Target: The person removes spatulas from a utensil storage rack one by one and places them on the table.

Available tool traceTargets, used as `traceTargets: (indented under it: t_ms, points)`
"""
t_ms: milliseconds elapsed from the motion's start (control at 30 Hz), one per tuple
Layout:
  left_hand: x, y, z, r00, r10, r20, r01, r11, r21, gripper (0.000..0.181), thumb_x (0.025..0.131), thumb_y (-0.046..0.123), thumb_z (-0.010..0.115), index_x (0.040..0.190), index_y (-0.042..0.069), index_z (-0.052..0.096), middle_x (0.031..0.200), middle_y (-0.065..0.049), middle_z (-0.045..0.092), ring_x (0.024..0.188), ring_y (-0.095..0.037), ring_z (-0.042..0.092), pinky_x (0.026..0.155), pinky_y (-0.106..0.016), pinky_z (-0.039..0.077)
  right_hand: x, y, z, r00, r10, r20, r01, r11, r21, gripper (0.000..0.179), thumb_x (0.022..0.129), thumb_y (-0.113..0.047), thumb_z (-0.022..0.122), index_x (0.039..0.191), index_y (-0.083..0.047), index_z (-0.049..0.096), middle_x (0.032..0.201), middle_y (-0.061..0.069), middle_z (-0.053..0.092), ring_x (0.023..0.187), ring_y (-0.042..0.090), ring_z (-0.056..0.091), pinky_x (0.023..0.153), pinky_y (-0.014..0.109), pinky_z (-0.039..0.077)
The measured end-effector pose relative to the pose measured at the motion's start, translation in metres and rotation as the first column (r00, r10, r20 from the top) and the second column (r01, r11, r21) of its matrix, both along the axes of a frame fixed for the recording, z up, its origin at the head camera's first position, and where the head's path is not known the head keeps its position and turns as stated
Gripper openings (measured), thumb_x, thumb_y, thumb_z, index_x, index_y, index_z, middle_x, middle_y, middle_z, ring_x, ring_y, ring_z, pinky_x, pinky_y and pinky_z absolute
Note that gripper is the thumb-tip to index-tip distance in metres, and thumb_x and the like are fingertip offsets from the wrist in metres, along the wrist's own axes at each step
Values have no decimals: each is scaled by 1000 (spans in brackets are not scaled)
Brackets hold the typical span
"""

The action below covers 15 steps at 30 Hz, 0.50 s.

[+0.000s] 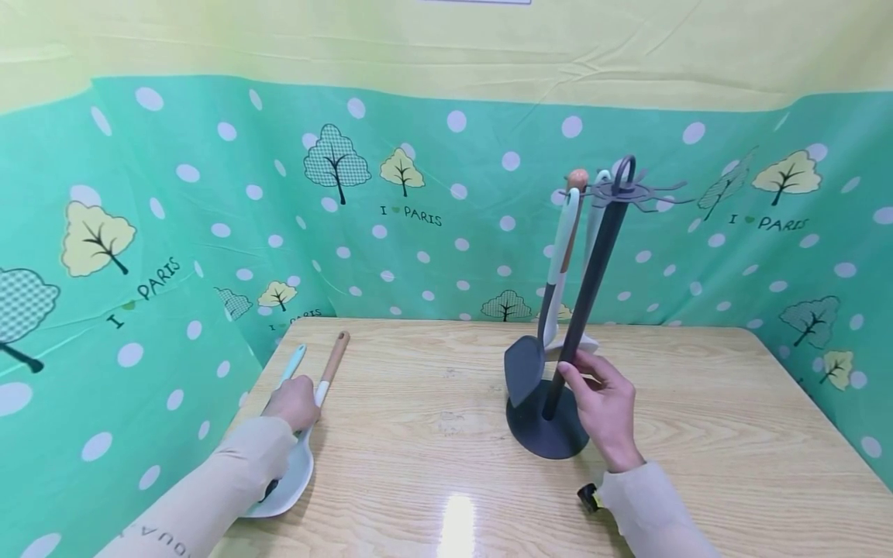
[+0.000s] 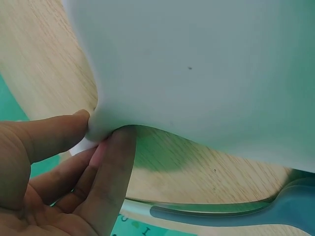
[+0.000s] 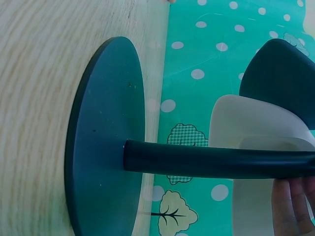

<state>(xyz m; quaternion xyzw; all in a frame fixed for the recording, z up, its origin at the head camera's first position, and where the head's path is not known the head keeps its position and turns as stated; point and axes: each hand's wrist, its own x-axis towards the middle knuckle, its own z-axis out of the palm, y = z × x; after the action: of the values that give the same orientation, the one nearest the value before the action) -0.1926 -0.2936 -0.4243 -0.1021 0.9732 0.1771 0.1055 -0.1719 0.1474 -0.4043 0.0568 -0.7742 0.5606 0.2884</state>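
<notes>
My left hand (image 1: 293,403) pinches the neck of a white spatula (image 1: 298,474) with a brown handle, low over the left side of the table. Thumb and fingers meet around that neck in the left wrist view, below the broad white blade (image 2: 192,73). Beside it is a second utensil (image 2: 211,216) with a mint handle and dark grey head. My right hand (image 1: 608,399) holds the black pole of a utensil stand (image 1: 593,279) low down. From the stand's hooks hang a dark turner (image 1: 523,370) with a mint handle and some white-headed utensils, partly hidden behind the pole.
The wooden table (image 1: 418,434) meets a green patterned cloth (image 1: 453,170) at the back and sides. A small black object (image 1: 589,498) lies by the right sleeve. Several bare hooks (image 1: 663,188) stick out to the right at the stand's top.
</notes>
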Motion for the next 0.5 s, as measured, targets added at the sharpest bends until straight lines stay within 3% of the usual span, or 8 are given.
traceTargets:
  t_ms: [233, 500]
  points:
    - [1, -3, 0, 999, -30, -19, 29, 999, -21, 25, 76, 2, 70, 92, -10, 55, 74, -14, 57, 62, -24, 55, 53, -32, 48, 1, -1, 3, 1000, -6, -10, 6, 1000, 5, 23, 86, -6, 70, 108, -4, 71, 93, 9, 70, 82, 5, 63, 73, 15, 52]
    - [4, -3, 5, 999, -23, -22, 23, 1000, -16, 30, 78, 6, 70, 98, -8, 54, 76, -13, 56, 61, -23, 54, 51, -31, 47, 2, 0, 3, 1000, -8, 0, 8, 1000, 14, 23, 86, -6, 70, 109, -4, 71, 94, 9, 70, 83, 4, 63, 74, 15, 52]
